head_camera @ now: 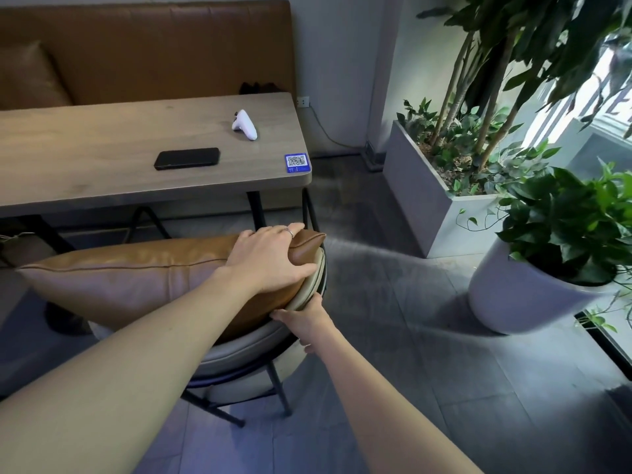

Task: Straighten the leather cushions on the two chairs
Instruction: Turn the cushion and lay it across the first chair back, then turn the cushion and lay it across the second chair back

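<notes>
A brown leather cushion [136,278] lies across a chair [239,343] with a cream padded backrest and black metal legs, just in front of me. My left hand [270,258] grips the cushion's right end, fingers over its top corner and thumb on the near side. My right hand [304,319] holds the cream backrest rim at the chair's right side, fingers tucked between rim and cushion. A second brown cushion [27,80] leans on the bench at the far left. Only one chair is in view.
A wooden table [102,159] stands beyond the chair with a black phone [187,158], a white controller [244,124] and a QR sticker [297,162]. A brown bench back [154,46] lines the wall. A grey planter [427,193] and white plant pot [506,295] stand at right.
</notes>
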The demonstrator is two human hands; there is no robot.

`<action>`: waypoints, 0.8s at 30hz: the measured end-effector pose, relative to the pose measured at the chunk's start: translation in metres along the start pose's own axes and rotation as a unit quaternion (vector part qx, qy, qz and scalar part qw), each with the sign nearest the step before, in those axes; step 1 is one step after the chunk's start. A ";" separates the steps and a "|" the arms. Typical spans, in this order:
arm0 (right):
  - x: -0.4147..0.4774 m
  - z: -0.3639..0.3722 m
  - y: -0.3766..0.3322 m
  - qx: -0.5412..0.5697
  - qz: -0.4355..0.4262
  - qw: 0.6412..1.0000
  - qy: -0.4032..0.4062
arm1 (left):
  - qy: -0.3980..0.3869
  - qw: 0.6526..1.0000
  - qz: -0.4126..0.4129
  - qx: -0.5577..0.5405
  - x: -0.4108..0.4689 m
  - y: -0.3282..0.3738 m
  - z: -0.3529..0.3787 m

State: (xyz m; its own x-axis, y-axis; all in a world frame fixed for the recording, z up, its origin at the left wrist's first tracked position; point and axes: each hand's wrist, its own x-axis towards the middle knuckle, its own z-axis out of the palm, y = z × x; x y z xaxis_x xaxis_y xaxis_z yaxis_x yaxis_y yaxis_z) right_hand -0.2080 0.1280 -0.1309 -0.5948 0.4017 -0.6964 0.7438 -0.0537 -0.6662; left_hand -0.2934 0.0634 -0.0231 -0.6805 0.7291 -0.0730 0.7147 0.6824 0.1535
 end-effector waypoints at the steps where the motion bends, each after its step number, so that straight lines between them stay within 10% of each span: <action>1: -0.005 -0.005 -0.003 -0.020 -0.009 1.000 0.001 | -0.010 1.000 -0.002 0.002 -0.005 -0.001 -0.007; 12: -0.145 -0.059 -0.096 -0.295 -0.222 0.923 0.111 | -0.009 0.995 -0.056 0.077 -0.090 -0.017 -0.130; 24: -0.345 0.017 -0.183 -0.428 -0.523 0.698 0.235 | 0.172 0.971 -0.132 0.101 -0.260 -0.074 -0.272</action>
State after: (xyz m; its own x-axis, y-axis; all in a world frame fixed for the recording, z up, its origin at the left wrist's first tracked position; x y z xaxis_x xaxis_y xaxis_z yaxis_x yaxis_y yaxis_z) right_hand -0.1441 -0.0163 0.2266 -0.9334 0.0769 0.3506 0.0054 0.9797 -0.2004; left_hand -0.2133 -0.1915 0.2524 -0.8334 0.4897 0.2563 0.5007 0.8653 -0.0251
